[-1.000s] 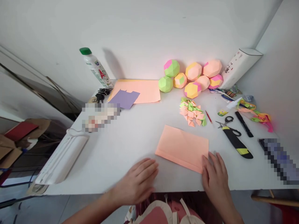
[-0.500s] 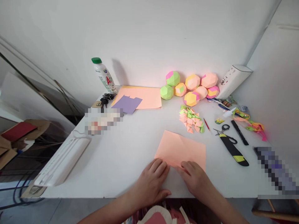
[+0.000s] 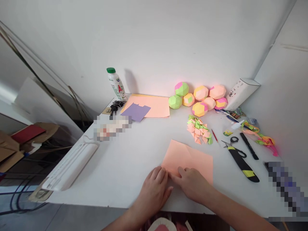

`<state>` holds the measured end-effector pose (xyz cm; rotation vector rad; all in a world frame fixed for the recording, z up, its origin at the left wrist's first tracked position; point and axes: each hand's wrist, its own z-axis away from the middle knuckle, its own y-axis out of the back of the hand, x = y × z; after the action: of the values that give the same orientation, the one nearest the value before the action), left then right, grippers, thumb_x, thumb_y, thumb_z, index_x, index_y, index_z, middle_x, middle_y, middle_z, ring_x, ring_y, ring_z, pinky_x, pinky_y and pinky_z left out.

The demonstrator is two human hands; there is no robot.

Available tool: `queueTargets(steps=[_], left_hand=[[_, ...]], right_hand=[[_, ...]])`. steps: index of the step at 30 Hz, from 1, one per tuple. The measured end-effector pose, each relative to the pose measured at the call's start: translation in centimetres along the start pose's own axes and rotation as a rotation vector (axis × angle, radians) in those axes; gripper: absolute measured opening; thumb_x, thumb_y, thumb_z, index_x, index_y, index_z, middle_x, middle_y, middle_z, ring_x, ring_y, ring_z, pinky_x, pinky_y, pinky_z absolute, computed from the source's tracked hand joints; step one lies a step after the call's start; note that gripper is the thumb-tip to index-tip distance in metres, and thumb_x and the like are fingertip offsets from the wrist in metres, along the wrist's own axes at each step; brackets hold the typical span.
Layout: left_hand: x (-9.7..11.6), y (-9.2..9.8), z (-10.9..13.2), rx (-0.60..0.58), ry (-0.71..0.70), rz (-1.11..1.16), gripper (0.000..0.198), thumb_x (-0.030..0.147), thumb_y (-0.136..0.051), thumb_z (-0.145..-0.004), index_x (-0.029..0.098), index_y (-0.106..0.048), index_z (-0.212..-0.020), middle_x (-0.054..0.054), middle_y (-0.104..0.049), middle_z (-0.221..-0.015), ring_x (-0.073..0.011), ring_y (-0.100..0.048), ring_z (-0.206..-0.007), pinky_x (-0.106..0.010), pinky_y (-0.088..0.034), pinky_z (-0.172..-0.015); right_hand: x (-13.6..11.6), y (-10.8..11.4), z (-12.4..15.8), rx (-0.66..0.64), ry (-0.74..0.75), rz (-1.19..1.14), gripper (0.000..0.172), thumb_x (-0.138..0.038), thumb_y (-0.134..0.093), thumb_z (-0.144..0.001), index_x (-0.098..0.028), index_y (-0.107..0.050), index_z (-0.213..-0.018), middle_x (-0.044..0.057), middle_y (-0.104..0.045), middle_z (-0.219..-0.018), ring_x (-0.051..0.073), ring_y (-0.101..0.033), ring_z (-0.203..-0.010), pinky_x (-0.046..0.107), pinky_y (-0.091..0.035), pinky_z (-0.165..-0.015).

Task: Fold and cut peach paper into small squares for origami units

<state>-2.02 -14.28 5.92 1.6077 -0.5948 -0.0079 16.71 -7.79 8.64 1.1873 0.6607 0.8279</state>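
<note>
A folded peach paper sheet (image 3: 190,157) lies on the white table (image 3: 134,150) near its front edge. My left hand (image 3: 154,191) rests flat at the sheet's near left corner, fingers together and stretched out. My right hand (image 3: 192,183) lies on the sheet's near edge, with its fingers pressing down at that same corner beside the left hand. Neither hand lifts the paper off the table.
Behind the sheet sit a pile of small folded paper pieces (image 3: 199,131), several paper balls (image 3: 199,98), flat peach and purple sheets (image 3: 144,108) and a bottle (image 3: 116,85). Scissors (image 3: 240,157), a black pen (image 3: 249,146) and paper scraps (image 3: 261,136) lie right; a white keyboard (image 3: 72,165) left.
Both hands came together at the sheet's near left corner; the right hand slid left along the near edge from the right corner. The view shifted, and the sheet turned slightly.
</note>
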Motion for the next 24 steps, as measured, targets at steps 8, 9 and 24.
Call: queueTargets(steps=[8,9,24], left_hand=[[0.4,0.1,-0.1,0.066,0.005,-0.141,0.024,0.020,-0.057,-0.081,0.015,-0.057,-0.105,-0.009,-0.058,-0.103,-0.0266,-0.054,-0.096,-0.043,-0.048,-0.087],[0.4,0.1,-0.1,0.059,0.003,-0.159,0.024,0.021,-0.058,-0.081,0.015,-0.057,-0.104,-0.009,-0.058,-0.102,-0.0266,-0.054,-0.095,-0.043,-0.048,-0.087],[0.0,-0.1,-0.4,0.075,-0.046,-0.172,0.018,0.021,-0.052,-0.084,0.015,-0.058,-0.100,-0.009,-0.058,-0.094,-0.0260,-0.053,-0.090,-0.045,-0.048,-0.086]], right_hand=[[0.3,0.8,-0.6,-0.055,0.022,-0.023,0.050,-0.017,-0.045,-0.085,-0.026,-0.040,-0.135,0.005,-0.056,-0.083,0.013,-0.049,-0.057,0.026,-0.022,-0.050],[0.3,0.8,-0.5,-0.050,0.015,-0.026,0.049,-0.017,-0.046,-0.086,-0.025,-0.042,-0.133,0.005,-0.057,-0.083,0.014,-0.049,-0.058,0.026,-0.022,-0.050],[1.4,-1.2,6.4,0.003,-0.062,0.072,0.062,0.001,-0.047,-0.065,-0.024,-0.045,-0.122,0.003,-0.058,-0.083,0.016,-0.053,-0.061,0.029,-0.017,-0.051]])
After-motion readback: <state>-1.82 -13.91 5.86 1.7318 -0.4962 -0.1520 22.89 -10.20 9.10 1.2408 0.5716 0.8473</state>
